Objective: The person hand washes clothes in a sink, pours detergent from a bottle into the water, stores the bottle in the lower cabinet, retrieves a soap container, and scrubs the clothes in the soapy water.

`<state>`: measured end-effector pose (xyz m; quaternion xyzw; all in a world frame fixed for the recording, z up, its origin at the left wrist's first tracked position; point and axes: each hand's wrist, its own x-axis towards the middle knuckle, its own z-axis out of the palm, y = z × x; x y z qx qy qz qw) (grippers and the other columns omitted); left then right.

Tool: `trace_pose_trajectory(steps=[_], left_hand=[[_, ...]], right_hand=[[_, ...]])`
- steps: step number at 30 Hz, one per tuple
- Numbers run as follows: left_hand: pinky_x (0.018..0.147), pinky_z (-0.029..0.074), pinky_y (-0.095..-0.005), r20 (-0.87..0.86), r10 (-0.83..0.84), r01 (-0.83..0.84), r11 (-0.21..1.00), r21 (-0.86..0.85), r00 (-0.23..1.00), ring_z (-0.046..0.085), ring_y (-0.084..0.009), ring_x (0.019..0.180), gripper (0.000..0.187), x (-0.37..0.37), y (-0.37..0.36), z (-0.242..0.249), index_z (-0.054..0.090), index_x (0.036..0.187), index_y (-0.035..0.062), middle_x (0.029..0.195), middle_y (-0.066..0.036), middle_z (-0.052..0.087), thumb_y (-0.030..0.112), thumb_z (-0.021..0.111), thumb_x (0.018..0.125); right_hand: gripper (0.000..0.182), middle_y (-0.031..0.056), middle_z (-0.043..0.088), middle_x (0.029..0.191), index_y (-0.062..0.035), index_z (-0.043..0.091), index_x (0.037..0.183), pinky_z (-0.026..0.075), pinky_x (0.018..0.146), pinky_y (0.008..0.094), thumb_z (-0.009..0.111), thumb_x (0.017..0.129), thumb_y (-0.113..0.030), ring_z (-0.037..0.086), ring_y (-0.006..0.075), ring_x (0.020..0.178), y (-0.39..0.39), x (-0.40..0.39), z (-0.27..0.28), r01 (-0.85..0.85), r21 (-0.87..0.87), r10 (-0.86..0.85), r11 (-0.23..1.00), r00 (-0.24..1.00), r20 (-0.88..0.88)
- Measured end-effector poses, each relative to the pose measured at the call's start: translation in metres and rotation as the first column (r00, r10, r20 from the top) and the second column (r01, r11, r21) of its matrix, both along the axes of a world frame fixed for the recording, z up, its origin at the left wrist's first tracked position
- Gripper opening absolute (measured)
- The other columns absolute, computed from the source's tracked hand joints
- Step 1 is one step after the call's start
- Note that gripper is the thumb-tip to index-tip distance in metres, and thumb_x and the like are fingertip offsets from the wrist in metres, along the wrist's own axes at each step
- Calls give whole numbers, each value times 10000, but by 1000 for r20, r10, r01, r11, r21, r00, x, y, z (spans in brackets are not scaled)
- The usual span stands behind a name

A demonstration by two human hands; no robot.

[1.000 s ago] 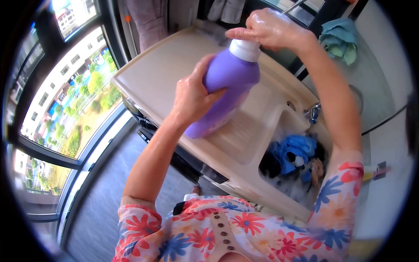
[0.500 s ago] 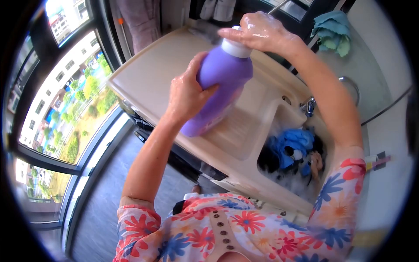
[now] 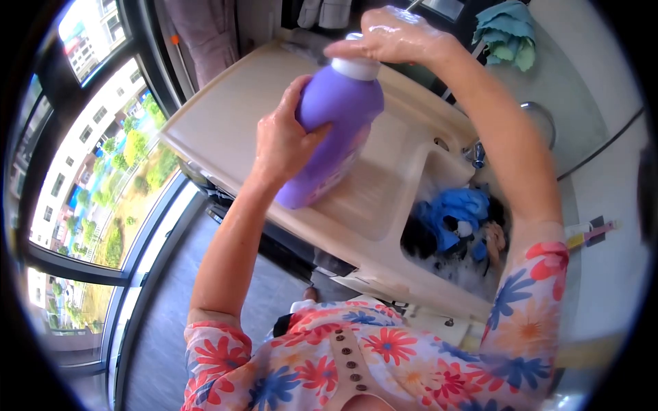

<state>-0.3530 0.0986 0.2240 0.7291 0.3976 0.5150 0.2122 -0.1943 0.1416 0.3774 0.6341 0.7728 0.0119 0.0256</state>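
Observation:
A large purple bottle [image 3: 336, 130] with a white cap [image 3: 356, 67] leans to the right above the beige counter [image 3: 233, 109]. My left hand [image 3: 284, 137] is wrapped round its side, thumb across the front. Wet and a little soapy, my right hand [image 3: 394, 38] rests on the white cap with its fingers closed over the top; the far side of the cap is hidden by it. In the basin [image 3: 425, 175] at the right, blue cloth [image 3: 459, 209] and dark clothes lie in foamy water.
A metal faucet [image 3: 474, 154] stands at the basin's back edge. A teal cloth [image 3: 507, 33] hangs at the upper right. Tall windows [image 3: 103, 157] line the left side, and a mauve curtain [image 3: 205, 41] hangs behind the counter.
Both hands and the bottle appear slightly further left and up in view, as do the counter and basin. The grip on bottle and cap looks the same.

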Motion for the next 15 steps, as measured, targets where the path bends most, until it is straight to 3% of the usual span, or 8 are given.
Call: trace_pose_trajectory(steps=[2, 5, 8, 12, 13, 15], left_hand=[[792, 469, -381, 20, -7, 7, 1000, -23, 1000, 581, -351, 912, 607, 0, -1, 1, 443, 1200, 124, 991, -181, 599, 131, 684, 643], [794, 469, -378, 33, -17, 18, 999, -34, 999, 581, -348, 917, 601, 0, -2, 2, 444, 1202, 122, 990, -185, 598, 131, 680, 650], [793, 467, -375, 48, -18, 20, 999, -38, 999, 582, -347, 918, 602, 0, -3, 2, 443, 1205, 114, 986, -191, 598, 133, 679, 652], [784, 466, -375, 36, 26, -24, 998, -58, 999, 591, -340, 904, 617, 0, -3, 0, 438, 1207, 76, 967, -200, 602, 146, 684, 646], [779, 466, -372, 42, 40, -37, 997, -68, 998, 595, -336, 895, 614, 0, -3, -2, 439, 1205, 65, 957, -200, 604, 151, 681, 647], [770, 468, -365, 55, 74, -69, 994, -86, 996, 603, -327, 875, 611, -2, -6, -3, 439, 1201, 43, 936, -201, 607, 160, 675, 650]], right_hand=[[605, 124, 593, 697, 46, 590, 859, 440, 461, 302, 619, 696, -536, 554, 203, 536, -18, -6, 10, 88, -125, -99, 988, 992, -82], [622, 149, 608, 772, 53, 596, 879, 461, 565, 325, 605, 703, -544, 586, 236, 700, 11, 30, -11, -297, 67, 305, 952, 933, -191], [618, 162, 610, 833, 52, 603, 890, 456, 639, 327, 596, 711, -539, 574, 236, 840, 12, 30, -11, -301, 35, 302, 953, 930, -212], [630, 155, 602, 718, 58, 601, 866, 435, 520, 337, 588, 706, -551, 587, 233, 612, 5, 13, -12, -88, 64, 95, 994, 989, -111], [586, 132, 606, 684, 40, 607, 830, 416, 442, 303, 577, 743, -538, 564, 186, 507, -13, 5, -6, -43, 37, 49, 998, 984, -169], [571, 122, 599, 658, 35, 607, 807, 424, 428, 286, 582, 749, -532, 558, 171, 487, -24, 13, -13, -2, 95, 43, 996, 901, -431]])
